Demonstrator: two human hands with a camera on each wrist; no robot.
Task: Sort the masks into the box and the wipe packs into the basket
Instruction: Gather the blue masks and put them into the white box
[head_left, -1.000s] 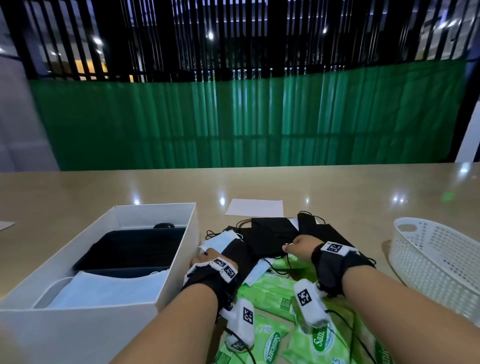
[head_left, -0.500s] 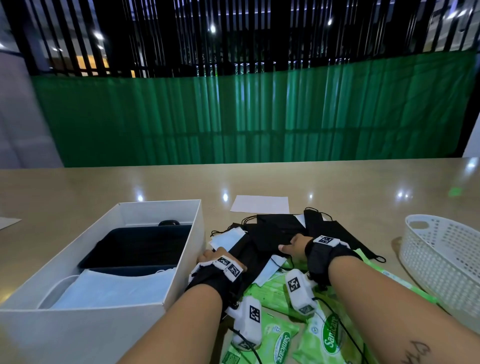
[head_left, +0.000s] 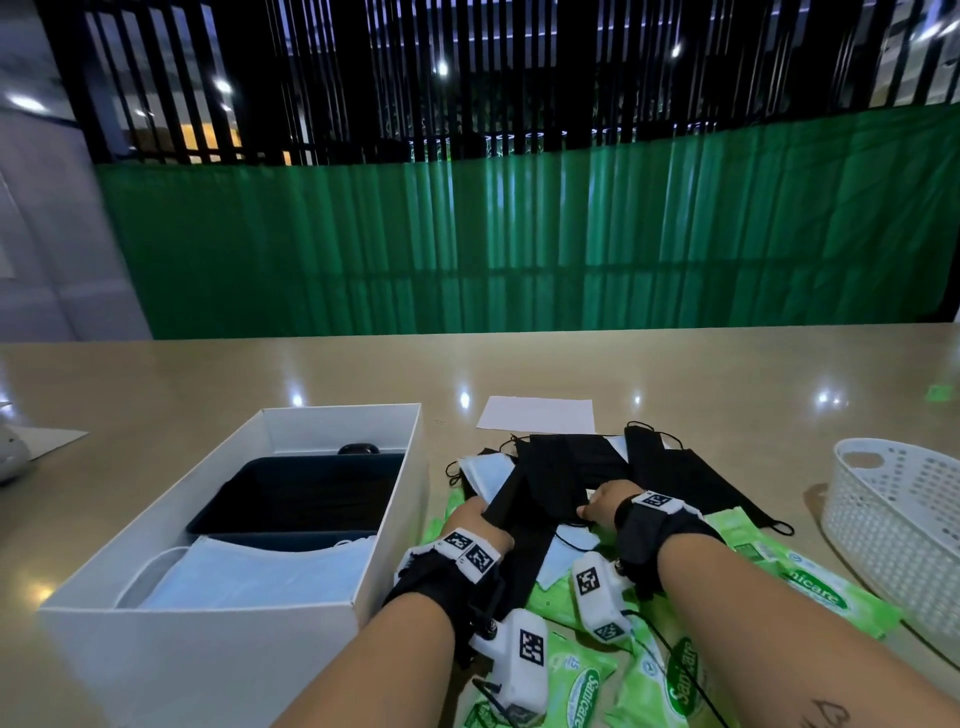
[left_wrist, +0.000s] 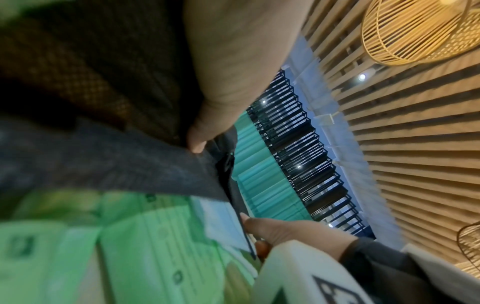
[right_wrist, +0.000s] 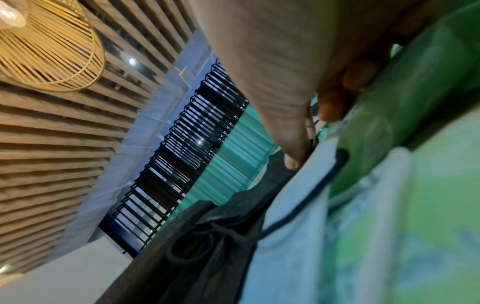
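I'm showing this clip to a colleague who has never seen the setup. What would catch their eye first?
Most striking is the heap of black masks at the table's centre, lying over bright green wipe packs, with the left hand and right hand both gripping black masks. To its left stands the open white box, already holding masks. At the far right sits the white basket; no packs show in it.

A white sheet of paper lies mid-frame on the glossy beige table. Behind runs a green curtain under dark vertical bars. A woven lamp shade hangs upper right in the left wrist view.
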